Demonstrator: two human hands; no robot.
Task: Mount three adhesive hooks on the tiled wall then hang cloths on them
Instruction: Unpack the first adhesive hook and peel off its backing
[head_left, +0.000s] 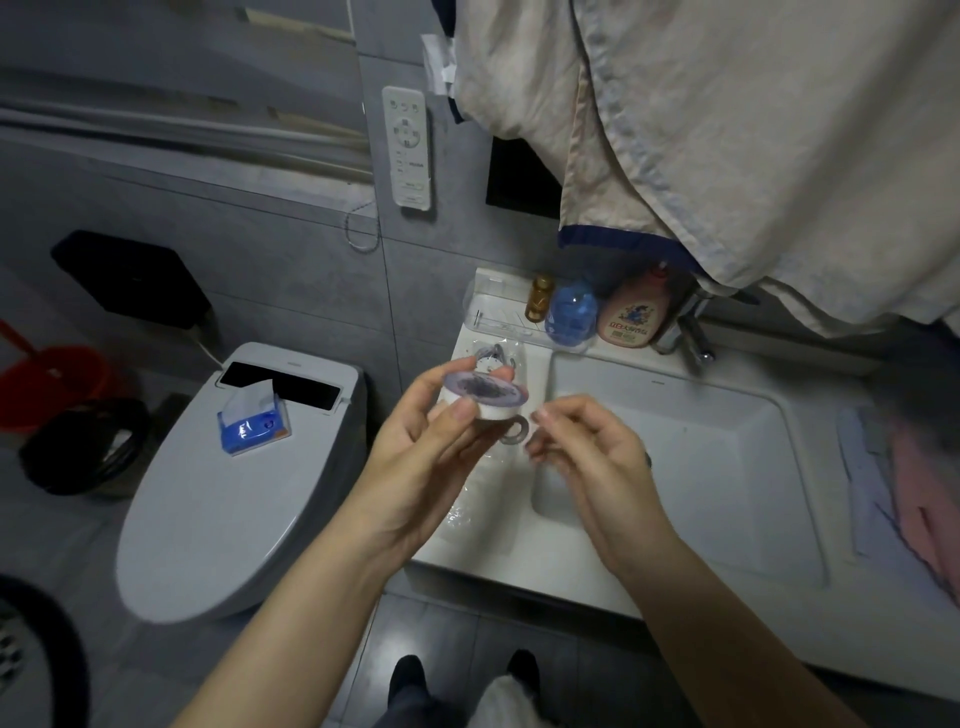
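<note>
Fingers (462, 410) of our left hand (415, 457) pinch a round hook (485, 397), thumb across the white rim nearest us and the other fingers curled behind it. We hold it over the near left corner of the sink (675, 467), its purplish, filmy face tilted up and its grey loop (514, 430) hanging at the lower right. Our right hand (587, 457) sits just beside it, fingertips drawn together close to that loop; we cannot tell whether they hold anything or touch the hook.

Below both hands, a crinkled clear wrapper (467, 512) lies on the sink's left ledge. Farther back on the same ledge we see a second hook (491, 361) in clear packaging, and behind it a clear tray (488, 312), a small amber bottle (538, 297), a blue bottle (571, 314) and a peach bottle (631, 317) in a row beside the tap (691, 332).

Pale cloths (753, 130) with a dark blue hem hang from above the sink on the right. On the grey tiled wall (291, 249) a white remote (409, 148) is mounted. To our left the toilet (223, 493) stands shut, with a blue tissue pack (254, 423) on its lid. A red bucket (47, 384) and a black bin (85, 447) sit on the floor beyond it.
</note>
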